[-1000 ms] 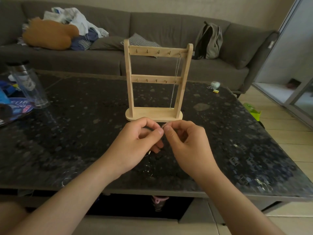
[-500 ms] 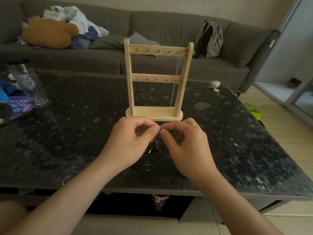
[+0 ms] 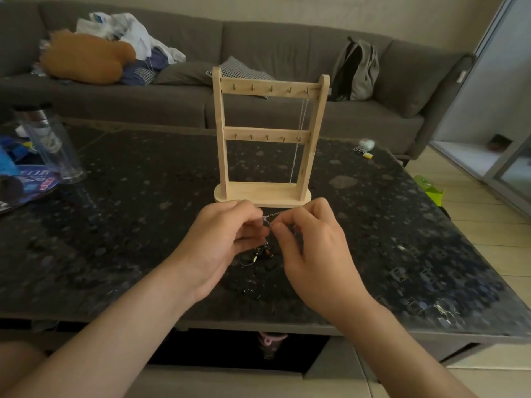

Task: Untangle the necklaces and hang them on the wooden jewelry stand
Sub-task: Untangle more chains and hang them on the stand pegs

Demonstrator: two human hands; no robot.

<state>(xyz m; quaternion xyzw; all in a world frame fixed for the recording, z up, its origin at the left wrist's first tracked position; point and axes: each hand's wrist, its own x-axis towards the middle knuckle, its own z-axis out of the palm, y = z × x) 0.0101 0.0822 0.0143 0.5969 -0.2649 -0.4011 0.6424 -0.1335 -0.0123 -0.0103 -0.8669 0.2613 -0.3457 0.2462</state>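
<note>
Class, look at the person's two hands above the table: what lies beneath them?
Beneath the left hand and right hand, a dark tangle of necklaces rests on the speckled table. The hands cover part of it.

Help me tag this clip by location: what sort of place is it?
Most likely a home living room: a long grey sofa strewn with clothes and a backpack, behind a dark speckled coffee table.

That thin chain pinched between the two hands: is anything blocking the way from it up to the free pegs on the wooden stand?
Nothing visible does. The chain is held just in front of the stand. One necklace already hangs from the rightmost top peg; the other pegs are bare.
</note>
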